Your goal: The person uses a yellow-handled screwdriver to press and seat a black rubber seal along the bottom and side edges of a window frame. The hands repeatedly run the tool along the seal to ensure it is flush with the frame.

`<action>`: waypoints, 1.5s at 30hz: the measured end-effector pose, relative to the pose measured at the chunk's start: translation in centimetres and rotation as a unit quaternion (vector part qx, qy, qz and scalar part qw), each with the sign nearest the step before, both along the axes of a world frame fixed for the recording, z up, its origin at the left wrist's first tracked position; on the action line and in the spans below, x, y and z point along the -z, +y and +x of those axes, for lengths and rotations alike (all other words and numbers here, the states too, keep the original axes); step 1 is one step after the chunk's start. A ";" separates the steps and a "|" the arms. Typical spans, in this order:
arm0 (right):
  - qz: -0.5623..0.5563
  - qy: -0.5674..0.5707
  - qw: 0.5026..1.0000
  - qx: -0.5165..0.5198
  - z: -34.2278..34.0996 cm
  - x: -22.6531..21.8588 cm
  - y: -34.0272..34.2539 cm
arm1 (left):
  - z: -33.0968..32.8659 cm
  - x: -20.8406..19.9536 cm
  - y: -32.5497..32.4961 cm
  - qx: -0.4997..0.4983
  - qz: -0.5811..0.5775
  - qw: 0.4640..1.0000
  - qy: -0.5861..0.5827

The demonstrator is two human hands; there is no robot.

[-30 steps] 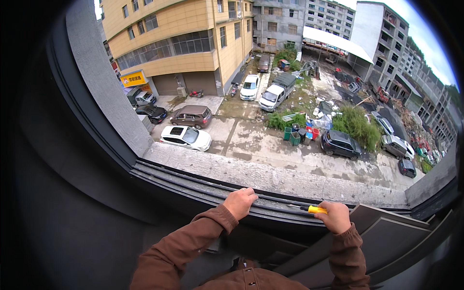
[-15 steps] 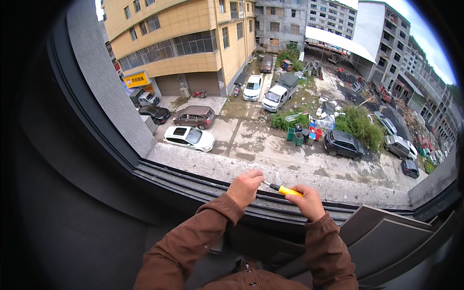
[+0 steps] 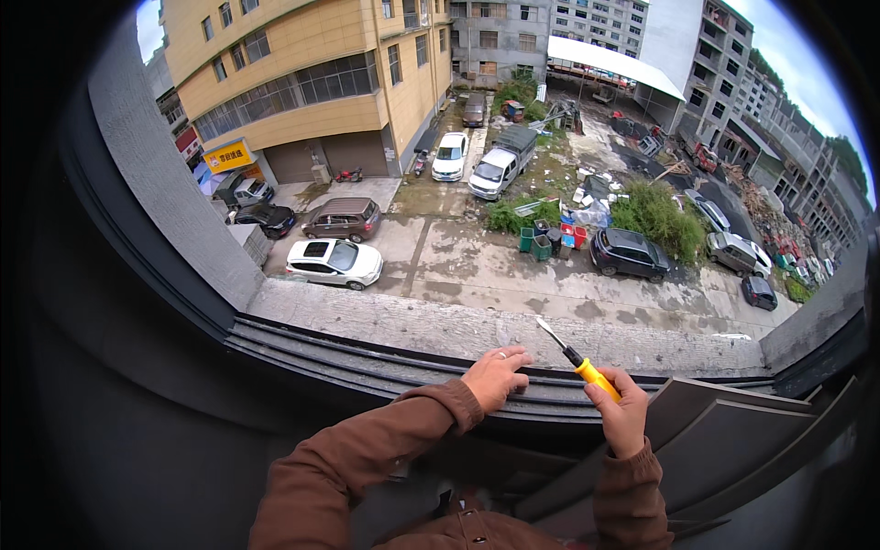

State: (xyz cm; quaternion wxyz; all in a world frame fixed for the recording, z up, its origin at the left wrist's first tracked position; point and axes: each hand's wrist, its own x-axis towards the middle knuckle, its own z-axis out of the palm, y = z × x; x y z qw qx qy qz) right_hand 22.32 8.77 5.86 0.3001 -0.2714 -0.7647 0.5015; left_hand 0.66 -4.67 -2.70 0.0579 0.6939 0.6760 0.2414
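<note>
My right hand (image 3: 623, 414) is closed round the yellow handle of a screwdriver (image 3: 589, 371). Its black collar and bare metal shaft point up and to the left, with the tip over the rough concrete sill (image 3: 403, 319). To the left of it, my left hand (image 3: 496, 376) reaches over the dark window track (image 3: 348, 359), fingers partly stretched and apart, a ring on one of them. Nothing shows in its grasp. Whether its fingertips touch the track or the sill I cannot tell.
Flat grey panels (image 3: 724, 431) lean below the opening at the right. A dark frame upright (image 3: 137, 247) and a concrete reveal (image 3: 174, 165) bound the left side. Beyond the sill is a drop to a yard with parked cars (image 3: 335, 263) and bins (image 3: 541, 246).
The screwdriver shaft has come away from my left hand's fingers, and its tip now points further up. My right hand has moved right and down; my left hand has lowered and its fingers have spread.
</note>
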 end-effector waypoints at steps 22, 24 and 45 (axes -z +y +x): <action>0.099 -0.115 0.983 -0.104 1.0 1.7 0.4 | -5.4 -5.1 -4.4 0.159 -0.049 0.946 0.279; 0.100 -0.101 0.985 -0.101 1.3 2.2 0.0 | -5.4 -5.6 -3.9 0.169 -0.074 0.945 0.270; 0.083 0.058 0.994 0.045 -3.5 7.9 1.0 | -9.6 -4.8 -8.5 0.192 -0.130 0.919 0.319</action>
